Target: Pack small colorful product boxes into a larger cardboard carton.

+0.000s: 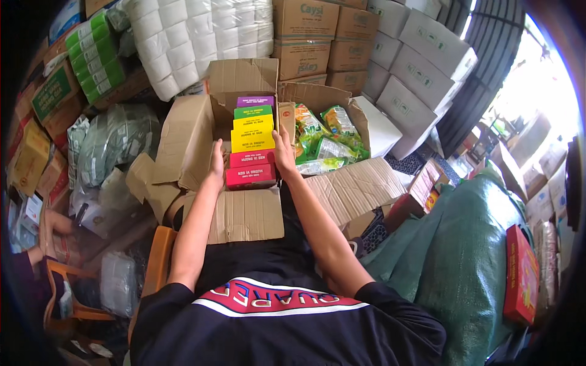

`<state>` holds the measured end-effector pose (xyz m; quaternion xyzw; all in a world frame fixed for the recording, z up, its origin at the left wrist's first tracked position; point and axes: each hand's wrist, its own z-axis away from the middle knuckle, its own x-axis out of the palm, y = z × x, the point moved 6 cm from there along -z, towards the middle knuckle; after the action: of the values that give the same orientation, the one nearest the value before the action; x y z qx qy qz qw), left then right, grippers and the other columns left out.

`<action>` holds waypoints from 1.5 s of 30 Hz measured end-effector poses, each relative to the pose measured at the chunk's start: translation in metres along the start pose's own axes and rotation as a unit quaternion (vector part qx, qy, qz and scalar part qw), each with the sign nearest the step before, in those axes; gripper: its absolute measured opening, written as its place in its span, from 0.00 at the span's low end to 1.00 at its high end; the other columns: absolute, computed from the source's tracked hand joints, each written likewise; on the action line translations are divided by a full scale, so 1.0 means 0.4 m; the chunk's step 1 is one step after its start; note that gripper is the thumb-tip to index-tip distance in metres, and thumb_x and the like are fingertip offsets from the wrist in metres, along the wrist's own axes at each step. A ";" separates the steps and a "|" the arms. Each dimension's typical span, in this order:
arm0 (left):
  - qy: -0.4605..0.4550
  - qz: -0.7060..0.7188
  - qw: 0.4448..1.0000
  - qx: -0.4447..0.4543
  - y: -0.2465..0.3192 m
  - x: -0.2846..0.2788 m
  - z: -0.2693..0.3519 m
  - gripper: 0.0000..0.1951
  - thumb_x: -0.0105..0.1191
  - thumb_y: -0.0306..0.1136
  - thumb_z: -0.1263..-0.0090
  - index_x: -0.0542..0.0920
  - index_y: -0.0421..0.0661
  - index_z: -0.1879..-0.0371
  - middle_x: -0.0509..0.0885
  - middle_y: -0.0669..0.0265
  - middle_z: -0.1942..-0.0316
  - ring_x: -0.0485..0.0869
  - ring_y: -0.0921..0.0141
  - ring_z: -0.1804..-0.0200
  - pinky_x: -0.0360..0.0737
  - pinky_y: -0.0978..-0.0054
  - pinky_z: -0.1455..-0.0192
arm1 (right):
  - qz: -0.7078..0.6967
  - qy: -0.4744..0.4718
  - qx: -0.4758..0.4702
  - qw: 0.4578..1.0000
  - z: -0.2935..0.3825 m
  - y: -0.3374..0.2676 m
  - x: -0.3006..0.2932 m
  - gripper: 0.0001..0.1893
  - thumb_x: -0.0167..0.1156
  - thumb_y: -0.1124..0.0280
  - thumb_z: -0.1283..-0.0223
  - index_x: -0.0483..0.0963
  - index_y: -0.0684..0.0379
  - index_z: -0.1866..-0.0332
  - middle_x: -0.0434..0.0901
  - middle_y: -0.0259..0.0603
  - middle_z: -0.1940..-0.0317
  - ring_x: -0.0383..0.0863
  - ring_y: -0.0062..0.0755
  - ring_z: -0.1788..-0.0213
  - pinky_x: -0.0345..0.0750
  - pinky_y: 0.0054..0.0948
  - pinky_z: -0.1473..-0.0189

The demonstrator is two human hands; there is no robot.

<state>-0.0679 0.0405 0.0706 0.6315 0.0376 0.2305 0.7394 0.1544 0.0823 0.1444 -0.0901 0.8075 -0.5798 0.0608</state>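
Note:
An open cardboard box [245,215] stands before me with its flaps spread. Inside it lies a row of small printed cartons: a purple carton [255,101] at the far end, then a green carton [252,112], several yellow cartons [252,139] and red cartons [251,177] nearest me. My left hand [218,160] rests along the left side of the row, fingers pointing away. Along the right side lies my right hand [284,153], by the yellow and red cartons. The row sits between both palms; fingertips are partly hidden. Right of it, a second open box [316,93] holds green-and-orange plastic pouches [341,123].
Stacked brown cartons [304,20] and white cartons [414,80] stand behind. White wrapped rolls [201,36] are at the back left. A large green woven sack [467,238] fills the right. At the left edge, another person's hand [59,224] shows near an orange chair frame [82,311].

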 end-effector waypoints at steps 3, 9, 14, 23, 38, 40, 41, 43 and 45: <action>-0.197 0.083 0.976 0.027 0.026 0.096 0.060 0.54 0.44 0.71 0.37 0.43 0.42 0.23 0.50 0.53 0.23 0.57 0.58 0.24 0.64 0.57 0.29 | -0.002 -0.013 0.013 1.000 0.011 0.010 -0.005 0.39 0.41 0.48 0.27 0.46 0.72 0.25 0.50 0.58 0.24 0.46 0.45 0.21 0.46 0.31 0.24; -0.058 0.113 0.991 -0.043 0.040 0.058 0.110 0.53 0.41 0.72 0.36 0.40 0.47 0.22 0.56 0.55 0.25 0.64 0.58 0.28 0.66 0.56 0.30 | -0.039 -0.049 0.016 0.998 0.017 -0.038 0.025 0.42 0.39 0.44 0.27 0.43 0.72 0.25 0.45 0.57 0.23 0.43 0.44 0.20 0.44 0.30 0.23; -0.102 0.145 0.984 -0.032 0.070 0.114 0.140 0.43 0.37 0.68 0.30 0.57 0.45 0.27 0.74 0.57 0.35 0.75 0.60 0.37 0.73 0.58 0.35 | -0.121 0.016 0.032 0.992 0.002 -0.003 0.015 0.35 0.36 0.44 0.26 0.58 0.65 0.29 0.64 0.46 0.31 0.62 0.35 0.28 0.58 0.30 0.28; -0.137 0.126 0.982 -0.032 0.075 0.107 0.143 0.36 0.32 0.64 0.26 0.67 0.47 0.33 0.79 0.60 0.41 0.79 0.62 0.41 0.75 0.60 0.37 | -0.234 -0.095 0.111 0.961 -0.050 0.108 0.074 0.37 0.29 0.40 0.26 0.62 0.62 0.30 0.73 0.46 0.36 0.75 0.36 0.38 0.70 0.31 0.36; -0.203 0.083 0.975 0.035 0.081 0.147 0.118 0.30 0.31 0.58 0.23 0.68 0.47 0.35 0.80 0.60 0.45 0.82 0.66 0.46 0.81 0.65 0.46 | -0.087 -0.041 0.121 0.988 -0.063 0.134 0.045 0.35 0.27 0.44 0.23 0.60 0.64 0.29 0.69 0.46 0.34 0.68 0.36 0.33 0.63 0.31 0.31; -0.184 0.079 0.979 0.046 0.072 0.127 0.103 0.30 0.30 0.58 0.23 0.70 0.46 0.37 0.82 0.60 0.49 0.84 0.66 0.51 0.84 0.65 0.51 | -0.090 -0.055 0.142 0.984 -0.061 0.136 0.066 0.35 0.27 0.45 0.23 0.60 0.65 0.29 0.69 0.46 0.34 0.68 0.36 0.33 0.64 0.31 0.32; -0.145 0.091 0.985 0.033 0.062 0.108 0.095 0.30 0.30 0.59 0.23 0.70 0.46 0.38 0.82 0.59 0.49 0.84 0.66 0.51 0.84 0.65 0.51 | -0.050 -0.037 0.126 0.990 -0.055 0.133 0.073 0.33 0.28 0.46 0.23 0.62 0.65 0.31 0.70 0.46 0.35 0.70 0.36 0.35 0.65 0.31 0.33; -0.112 0.099 0.989 0.020 0.060 0.109 0.094 0.31 0.31 0.60 0.24 0.71 0.46 0.39 0.82 0.59 0.50 0.84 0.66 0.52 0.84 0.64 0.51 | -0.010 -0.011 0.108 0.994 -0.062 0.138 0.061 0.32 0.29 0.48 0.23 0.63 0.66 0.32 0.70 0.45 0.35 0.72 0.35 0.36 0.66 0.30 0.33; -0.103 0.087 0.990 0.028 0.065 0.121 0.101 0.32 0.32 0.62 0.25 0.72 0.47 0.39 0.83 0.59 0.50 0.84 0.66 0.52 0.84 0.64 0.50 | -0.046 -0.037 0.132 0.990 -0.068 0.148 0.061 0.30 0.33 0.50 0.23 0.62 0.66 0.32 0.71 0.47 0.37 0.75 0.34 0.39 0.70 0.32 0.36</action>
<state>-0.0181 0.0248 0.1147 0.6732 -0.0876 0.2262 0.6985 0.1208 0.1206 0.0971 -0.1397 0.7161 -0.6796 0.0756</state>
